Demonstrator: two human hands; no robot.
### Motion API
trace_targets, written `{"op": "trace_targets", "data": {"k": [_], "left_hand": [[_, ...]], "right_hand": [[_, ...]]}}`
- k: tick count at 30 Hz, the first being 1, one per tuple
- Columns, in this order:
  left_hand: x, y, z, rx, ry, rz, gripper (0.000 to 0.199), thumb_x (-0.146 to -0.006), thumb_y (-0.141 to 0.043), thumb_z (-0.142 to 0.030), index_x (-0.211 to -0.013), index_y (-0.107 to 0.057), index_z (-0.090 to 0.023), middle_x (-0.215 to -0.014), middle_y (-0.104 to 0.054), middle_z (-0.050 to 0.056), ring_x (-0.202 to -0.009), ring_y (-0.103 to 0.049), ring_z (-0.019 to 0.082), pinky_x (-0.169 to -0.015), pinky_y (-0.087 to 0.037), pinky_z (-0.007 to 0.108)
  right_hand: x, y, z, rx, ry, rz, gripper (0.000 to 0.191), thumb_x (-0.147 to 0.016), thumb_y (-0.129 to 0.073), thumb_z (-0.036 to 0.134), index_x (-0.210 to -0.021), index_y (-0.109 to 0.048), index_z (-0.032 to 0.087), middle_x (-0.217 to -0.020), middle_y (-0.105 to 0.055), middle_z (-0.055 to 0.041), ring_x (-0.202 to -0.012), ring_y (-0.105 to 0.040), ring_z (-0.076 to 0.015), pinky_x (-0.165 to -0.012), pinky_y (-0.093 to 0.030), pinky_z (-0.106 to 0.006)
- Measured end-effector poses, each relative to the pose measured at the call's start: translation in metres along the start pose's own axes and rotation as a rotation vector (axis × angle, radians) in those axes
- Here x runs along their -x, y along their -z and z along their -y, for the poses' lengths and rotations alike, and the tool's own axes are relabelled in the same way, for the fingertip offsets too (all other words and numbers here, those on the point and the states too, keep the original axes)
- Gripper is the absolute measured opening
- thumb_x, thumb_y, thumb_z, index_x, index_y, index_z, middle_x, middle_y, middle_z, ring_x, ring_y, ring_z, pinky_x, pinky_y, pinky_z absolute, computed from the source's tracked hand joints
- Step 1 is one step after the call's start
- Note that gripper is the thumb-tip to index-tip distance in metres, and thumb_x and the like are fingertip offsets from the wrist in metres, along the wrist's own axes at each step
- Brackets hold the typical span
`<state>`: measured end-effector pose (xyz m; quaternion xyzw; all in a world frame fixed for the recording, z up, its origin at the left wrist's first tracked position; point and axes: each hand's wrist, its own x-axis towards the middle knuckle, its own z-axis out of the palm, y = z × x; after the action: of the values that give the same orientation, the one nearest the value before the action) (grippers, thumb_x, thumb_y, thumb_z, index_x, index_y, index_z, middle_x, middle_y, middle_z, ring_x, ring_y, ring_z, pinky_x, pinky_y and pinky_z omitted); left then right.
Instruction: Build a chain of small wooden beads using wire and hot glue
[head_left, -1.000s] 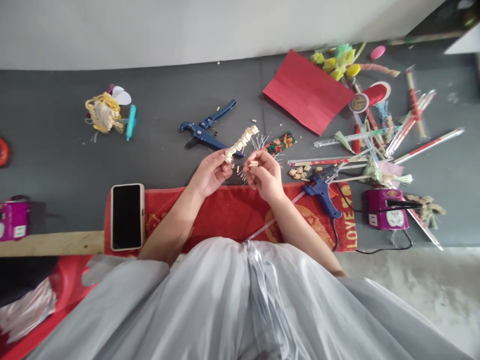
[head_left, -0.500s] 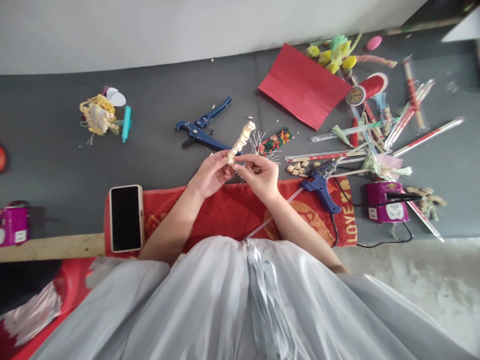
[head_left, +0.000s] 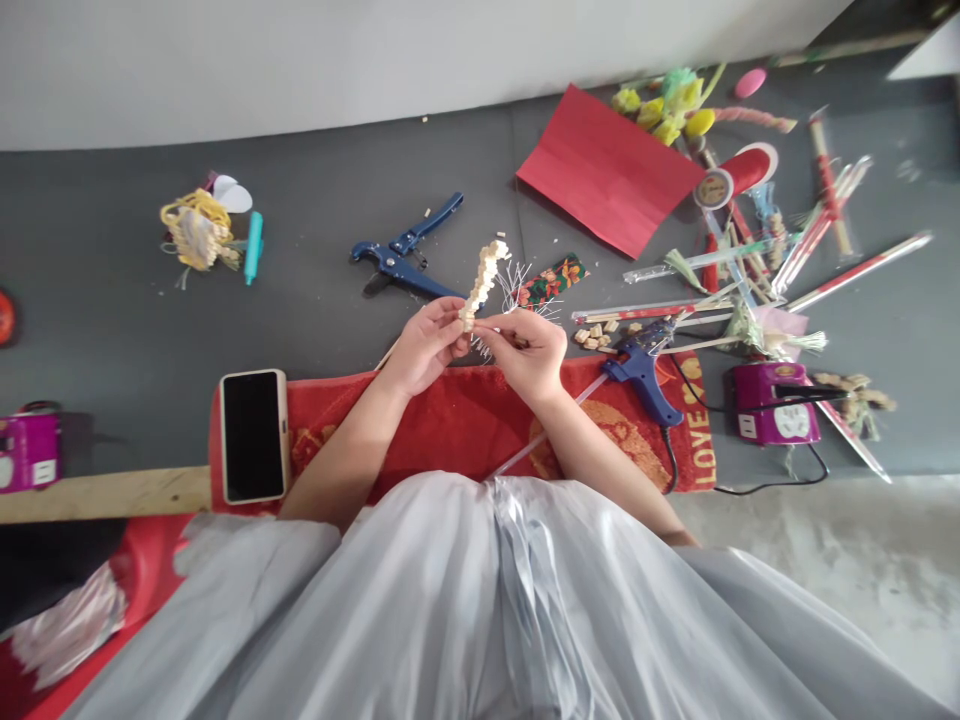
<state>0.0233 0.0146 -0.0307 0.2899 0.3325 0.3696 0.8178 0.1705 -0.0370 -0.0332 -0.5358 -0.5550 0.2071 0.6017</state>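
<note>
Right hand (head_left: 532, 352) has come left since the first frame, from apart to the strip's near end. The knobbly cream strip of small stacked blocks (head_left: 484, 280) now stands steeper on my head feed, its far end pointing away over the dark grey tabletop (head_left: 315, 320). Left hand: thumb and fingers pinched on the near end, holding it up. Right: thumb and forefinger nearly together there, other fingers curled; can't tell if they grip anything.

Handling, my read: very light, stiff blocks, weak joints, likely snaps if bent. Not slippery. I'd hold low at the near end, pinch softly, leave the far end alone.

Also unchanged: loose tan blocks (head_left: 592, 337) right of the hands, beside the blue glue gun (head_left: 645, 385); blue-handled cutter (head_left: 405, 265) far left of them.
</note>
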Motion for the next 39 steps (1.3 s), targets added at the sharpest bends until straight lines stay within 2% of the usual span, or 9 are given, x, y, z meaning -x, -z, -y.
{"op": "trace_targets", "data": {"k": [8,17,22,28,31,35,39], "left_hand": [[0.000,0.000,0.002,-0.060,-0.048,-0.033,0.054,-0.056,-0.100,-0.039,-0.094,-0.066,-0.018,-0.075,-0.069,-0.005,-0.057,-0.060,0.004,-0.055,-0.049,0.015],[0.000,-0.003,0.001,-0.034,-0.059,-0.029,0.055,-0.056,-0.099,-0.040,-0.093,-0.064,-0.019,-0.073,-0.068,-0.005,-0.055,-0.056,0.004,-0.054,-0.045,0.017],[0.002,-0.005,-0.001,0.007,-0.069,-0.012,0.055,-0.057,-0.100,-0.038,-0.093,-0.063,-0.018,-0.072,-0.068,-0.004,-0.056,-0.056,0.004,-0.054,-0.044,0.016],[0.000,-0.002,0.002,-0.048,-0.080,-0.005,0.055,-0.058,-0.099,-0.041,-0.094,-0.064,-0.019,-0.070,-0.067,-0.006,-0.057,-0.059,0.004,-0.056,-0.048,0.016],[0.000,-0.003,0.002,-0.073,-0.101,-0.001,0.054,-0.058,-0.099,-0.040,-0.094,-0.064,-0.019,-0.071,-0.068,-0.005,-0.058,-0.060,0.004,-0.056,-0.047,0.016],[0.002,-0.006,0.002,-0.111,-0.127,-0.022,0.056,-0.055,-0.099,-0.043,-0.091,-0.064,-0.019,-0.069,-0.066,-0.006,-0.056,-0.058,0.005,-0.055,-0.046,0.018],[0.002,-0.007,0.002,-0.143,-0.162,-0.031,0.055,-0.056,-0.099,-0.046,-0.091,-0.064,-0.020,-0.067,-0.065,-0.006,-0.055,-0.056,0.005,-0.054,-0.045,0.018]], "right_hand": [[0.002,0.000,-0.002,0.217,0.074,0.049,0.020,-0.094,-0.063,0.033,-0.079,-0.071,0.022,-0.054,-0.051,0.0040,-0.051,-0.044,-0.0116,-0.055,-0.041,-0.027],[0.002,0.001,-0.002,0.250,0.118,0.096,0.022,-0.099,-0.052,0.033,-0.084,-0.063,0.022,-0.058,-0.049,0.0042,-0.052,-0.043,-0.0118,-0.056,-0.041,-0.027],[0.002,0.002,-0.003,0.175,0.087,0.042,0.018,-0.098,-0.057,0.030,-0.086,-0.066,0.022,-0.061,-0.051,0.0041,-0.053,-0.044,-0.0111,-0.056,-0.040,-0.026],[0.002,0.000,-0.005,0.171,0.117,0.050,0.020,-0.096,-0.065,0.038,-0.091,-0.076,0.023,-0.056,-0.045,0.0054,-0.053,-0.043,-0.0114,-0.056,-0.042,-0.026],[0.003,0.000,-0.006,0.186,0.145,0.034,0.022,-0.097,-0.064,0.038,-0.090,-0.078,0.023,-0.056,-0.048,0.0039,-0.052,-0.043,-0.0109,-0.053,-0.039,-0.026],[0.007,0.001,-0.011,0.243,0.128,0.011,0.031,-0.097,-0.061,0.046,-0.088,-0.080,0.024,-0.058,-0.055,0.0001,-0.051,-0.045,-0.0119,-0.052,-0.041,-0.027],[0.009,0.002,-0.015,0.266,0.152,0.008,0.028,-0.097,-0.061,0.044,-0.088,-0.082,0.026,-0.059,-0.057,-0.0009,-0.052,-0.048,-0.0125,-0.051,-0.041,-0.028]]}}
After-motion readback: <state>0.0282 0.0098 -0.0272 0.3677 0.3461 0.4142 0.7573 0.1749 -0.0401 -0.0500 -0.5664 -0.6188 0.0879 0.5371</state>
